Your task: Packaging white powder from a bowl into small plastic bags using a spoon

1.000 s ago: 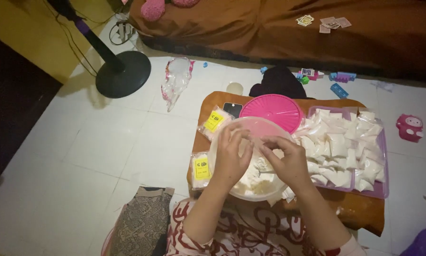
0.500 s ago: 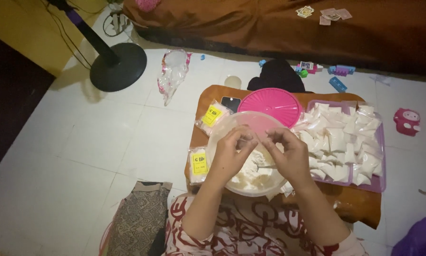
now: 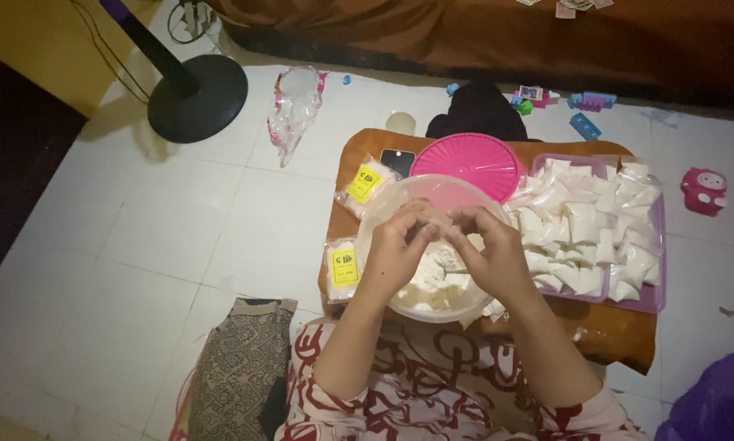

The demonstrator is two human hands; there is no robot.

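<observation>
Pouch: small clear plastic pouch (image 3: 442, 219) pinched between both hands above the bowl, at table centre; contents too small to tell.
Left hand: left hand (image 3: 395, 249) curled, fingertips closed on the pouch's left edge, wrist angled in from 7 o'clock.
Right hand: right hand (image 3: 491, 257) curled the same way, thumb and fingertips closed on the pouch's right edge, forearm coming in from 5 o'clock.
Bowl: clear round bowl (image 3: 381, 214) directly under the hands, white powder (image 3: 434, 282) heaped at its bottom, roughly a third full by the look of it.
Done so far: purple tray (image 3: 654, 287) at 3 o'clock of the bowl, piled with filled white packets (image 3: 587, 224), touching and overlapping.
Left to do: judging by the powder in the bowl, a fair share remains unpacked.
Supplies: two packs of empty bags with yellow labels (image 3: 344, 268) at 9 to 10 o'clock of the bowl, on the table edge.
Lid: pink round lid (image 3: 467, 162) at 12 o'clock, partly behind the bowl rim.
Table: low brown table (image 3: 612, 335) carrying all of this.
Floor: white tiles; fan base (image 3: 197, 98) at 10 o'clock, well apart; crumpled clear bag (image 3: 295, 102) near it; small toys scattered at 1 o'clock.
</observation>
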